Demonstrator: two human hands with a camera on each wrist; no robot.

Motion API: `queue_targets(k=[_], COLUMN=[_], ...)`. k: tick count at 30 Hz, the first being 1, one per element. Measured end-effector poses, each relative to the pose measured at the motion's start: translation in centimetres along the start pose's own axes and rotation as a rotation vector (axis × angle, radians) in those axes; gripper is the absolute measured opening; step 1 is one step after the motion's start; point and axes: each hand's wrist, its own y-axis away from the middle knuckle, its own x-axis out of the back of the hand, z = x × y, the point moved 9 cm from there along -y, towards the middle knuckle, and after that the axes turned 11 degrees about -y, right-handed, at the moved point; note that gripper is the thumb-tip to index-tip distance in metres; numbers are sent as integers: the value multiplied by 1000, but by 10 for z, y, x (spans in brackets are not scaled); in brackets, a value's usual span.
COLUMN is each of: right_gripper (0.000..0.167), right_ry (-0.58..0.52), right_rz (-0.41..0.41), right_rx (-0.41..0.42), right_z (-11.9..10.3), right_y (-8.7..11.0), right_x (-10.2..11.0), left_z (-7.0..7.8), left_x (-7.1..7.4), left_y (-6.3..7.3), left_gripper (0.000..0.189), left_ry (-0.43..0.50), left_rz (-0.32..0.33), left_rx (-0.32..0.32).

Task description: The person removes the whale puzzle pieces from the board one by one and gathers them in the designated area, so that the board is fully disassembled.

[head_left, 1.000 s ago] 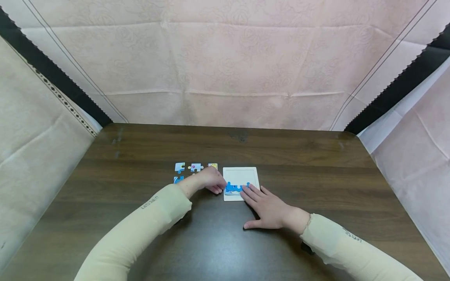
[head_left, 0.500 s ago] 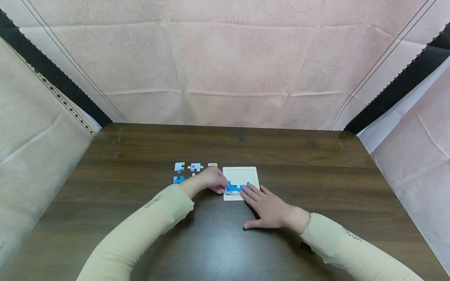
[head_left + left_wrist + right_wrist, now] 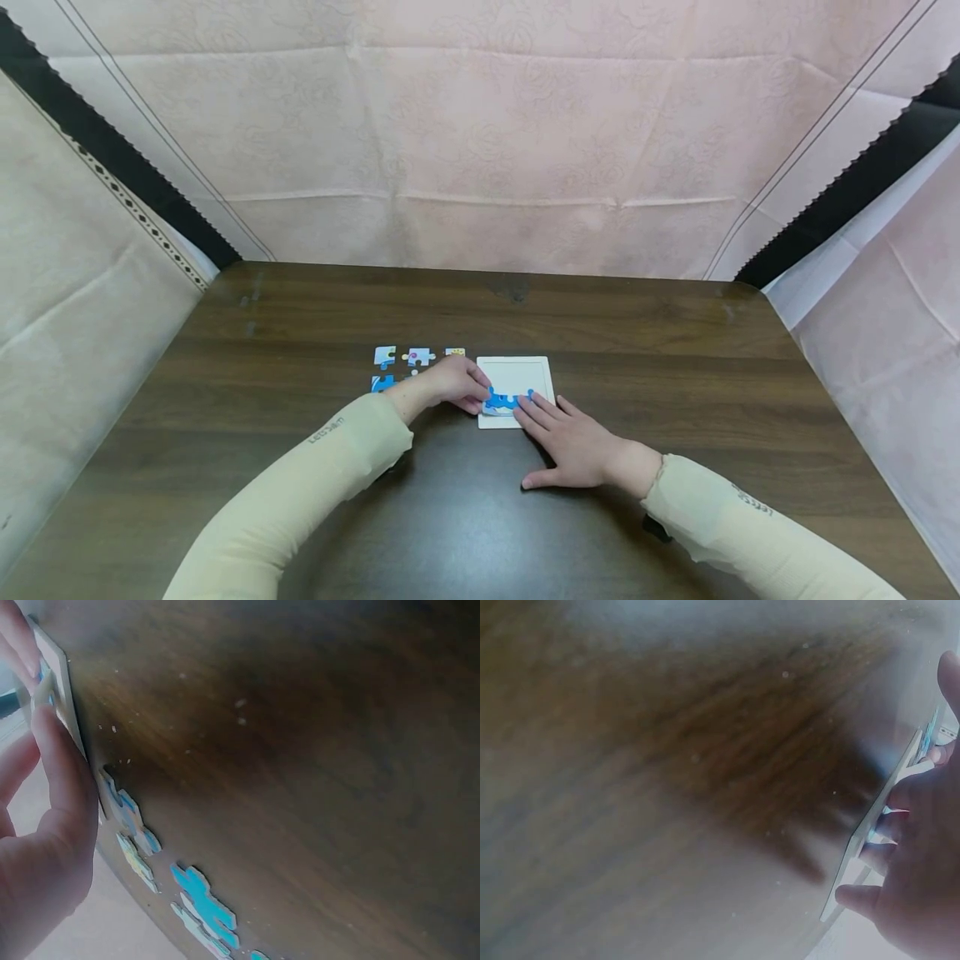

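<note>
A white square puzzle tray (image 3: 513,372) lies on the table, with blue puzzle pieces (image 3: 501,402) along its near part. My left hand (image 3: 453,382) is at the tray's left edge, its thumb and fingers pinching a puzzle piece (image 3: 45,688); in the head view the hand mostly hides this piece. My right hand (image 3: 573,446) lies with fingers straight and spread, fingertips on the tray's near right part and over the right end of the blue pieces. In the right wrist view, its fingers (image 3: 889,855) reach over the rim of the tray.
Loose puzzle pieces lie left of the tray: a light-blue one (image 3: 385,356), a patterned one (image 3: 418,357), a yellow one (image 3: 455,352) and a blue one (image 3: 382,383). My left forearm partly covers this group. The brown wooden table (image 3: 480,317) ends at a pale cloth backdrop (image 3: 480,167).
My left hand has moved slightly right, its fingertips now further over the tray's left edge. The right hand stays in place on the tray.
</note>
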Motion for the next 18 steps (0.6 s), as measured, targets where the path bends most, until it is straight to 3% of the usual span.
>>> queue_targets(k=[12,18], right_gripper=[90,90], right_ry=[1,-5], right_rz=[5,-6], right_rx=[9,-2], right_z=[-1,-1], right_y=[0,0], right_x=[1,1], left_z=[8,7], left_x=[0,8], left_y=[4,6], left_gripper=[20,22], left_ry=[-73,-79], left_rz=[-29,-53], left_rx=[-105,-143])
